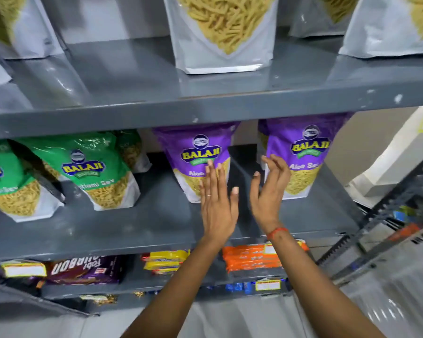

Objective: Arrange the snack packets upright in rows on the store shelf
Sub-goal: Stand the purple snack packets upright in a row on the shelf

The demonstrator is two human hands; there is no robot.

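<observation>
— Where do we have our hands?

— Our left hand (217, 203) is flat, fingers straight and close together, back toward us, its fingertips lying over the lower front of the left purple Aloo Sev packet (195, 157). Whether it actually presses the packet we cannot tell. Our right hand (269, 191) is open too, fingers loosely curled and apart, palm turned left, raised just beside the right purple Aloo Sev packet (300, 152). It grips nothing. A red thread (277, 231) circles that wrist.

— And the packets themselves?

— Both purple ones stand upright on the middle shelf (132, 228), with a dark gap between them where our hands meet. The right packet stands near the shelf's right end.

— Further left?

— A green Ratlami Sev packet (93, 169) stands tilted on the same shelf, with another green packet (12, 181) at the left edge, also leaning. More packets sit behind them.

— Above and below?

— On the upper shelf (205, 106) we see white pouches of yellow sticks; one pouch (220, 35) stands in the middle, well apart from the others at the sides. Below, on the lower shelf, lie orange packs (252, 259), yellow packs (165, 262) and a dark brown biscuit pack (83, 269).
</observation>
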